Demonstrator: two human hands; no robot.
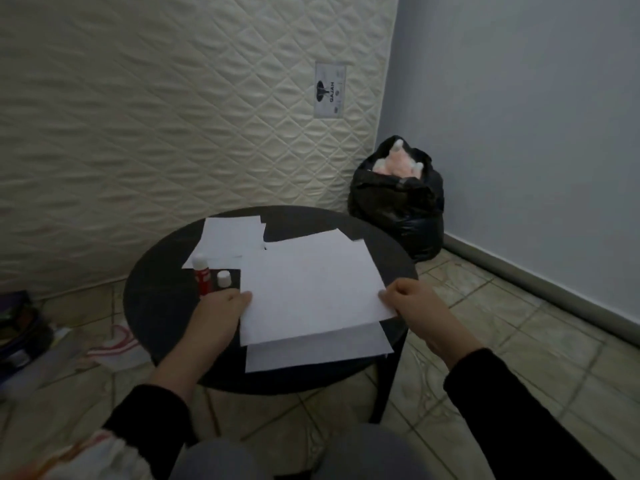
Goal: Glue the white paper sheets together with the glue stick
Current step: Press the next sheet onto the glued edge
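Observation:
A white paper sheet [311,289] is held over the round black table [156,306]. My left hand [218,313] pinches its left edge and my right hand [412,303] pinches its right corner. Under it lies another white sheet [311,351], sticking out at the near edge. More white sheets [228,237] lie at the back of the table. A red glue stick [201,275] with a white tip stands upright just beyond my left hand, and its white cap [223,278] stands beside it.
A black bin bag [398,206] with pink stuffing sits in the corner behind the table. A quilted mattress [173,116] leans on the wall behind. Clutter [24,334] lies on the tiled floor at the left. My knees are at the bottom.

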